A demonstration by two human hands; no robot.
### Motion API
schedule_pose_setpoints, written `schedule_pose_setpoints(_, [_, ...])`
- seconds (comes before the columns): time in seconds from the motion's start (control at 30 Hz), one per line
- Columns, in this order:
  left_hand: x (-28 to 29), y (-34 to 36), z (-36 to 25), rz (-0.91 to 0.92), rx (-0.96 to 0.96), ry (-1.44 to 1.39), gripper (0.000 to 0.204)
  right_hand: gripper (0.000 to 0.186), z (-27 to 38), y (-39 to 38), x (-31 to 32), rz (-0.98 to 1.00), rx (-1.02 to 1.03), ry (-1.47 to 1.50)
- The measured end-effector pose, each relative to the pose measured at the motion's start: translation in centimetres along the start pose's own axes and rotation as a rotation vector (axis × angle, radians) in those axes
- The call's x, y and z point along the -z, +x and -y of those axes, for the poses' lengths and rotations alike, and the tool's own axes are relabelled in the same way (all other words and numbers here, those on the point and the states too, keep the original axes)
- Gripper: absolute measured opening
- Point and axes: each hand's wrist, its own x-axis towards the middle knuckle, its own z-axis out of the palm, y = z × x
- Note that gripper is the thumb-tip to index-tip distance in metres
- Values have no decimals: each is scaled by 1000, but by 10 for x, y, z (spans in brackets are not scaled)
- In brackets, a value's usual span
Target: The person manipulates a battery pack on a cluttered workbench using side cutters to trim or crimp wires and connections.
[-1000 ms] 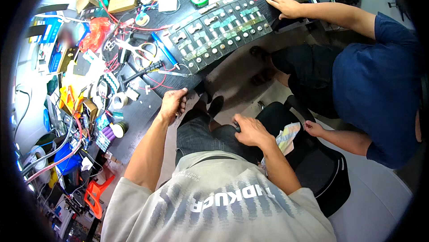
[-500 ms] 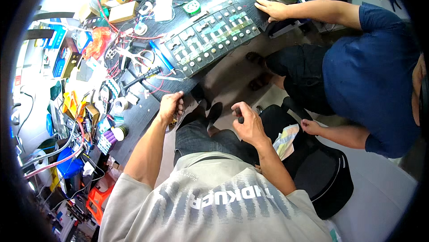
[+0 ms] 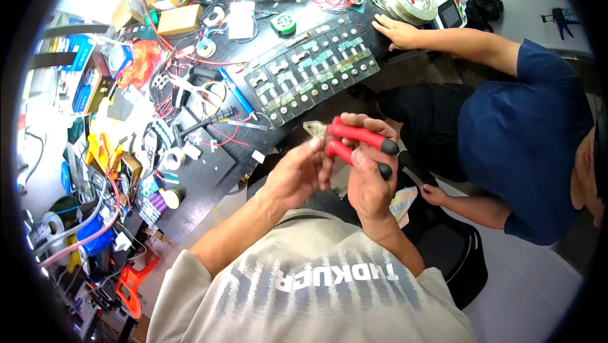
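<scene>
My left forearm (image 3: 237, 229) slants from the near left toward the far right, and my right forearm (image 3: 398, 243) comes up from the near right, leaning left. In front of my body, my left hand (image 3: 294, 175) sits close beside my right hand (image 3: 375, 184), its fingers (image 3: 325, 177) partly bent. My right hand is closed in a grip, thumb (image 3: 365, 163) laid across on the near side.

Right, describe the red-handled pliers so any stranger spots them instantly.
Start at the cluttered black table. By its near edge, the pale-shirted person's right hand grips the pliers. Unlike the table's slim blue tool, they have two red, black-ended handles.
</scene>
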Motion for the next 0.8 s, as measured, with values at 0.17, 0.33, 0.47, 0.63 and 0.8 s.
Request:
schedule_pose_setpoints(0.17, [-12, 28, -42, -209, -126, -63, 35, 67, 8, 28, -24, 87, -56, 25])
schedule_pose_setpoints(0.33, [-22, 35, -92, -303, -175, 48, 32, 89, 9, 48, -17, 203, -272, 42])
schedule_pose_setpoints(0.47, [5, 44, -129, -154, -117, 456, 24, 76, 12, 76, -12, 162, -776, 298])
schedule_pose_setpoints(0.63, [-1, 68, -144, -183, -94, 743, 21, 63, -20, 120, 23, 411, -1035, 202])
schedule_pose_setpoints(0.8, [-18, 96, -142, -324, -77, 615, 21, 52, -17, 171, 48, 440, -1132, 130])
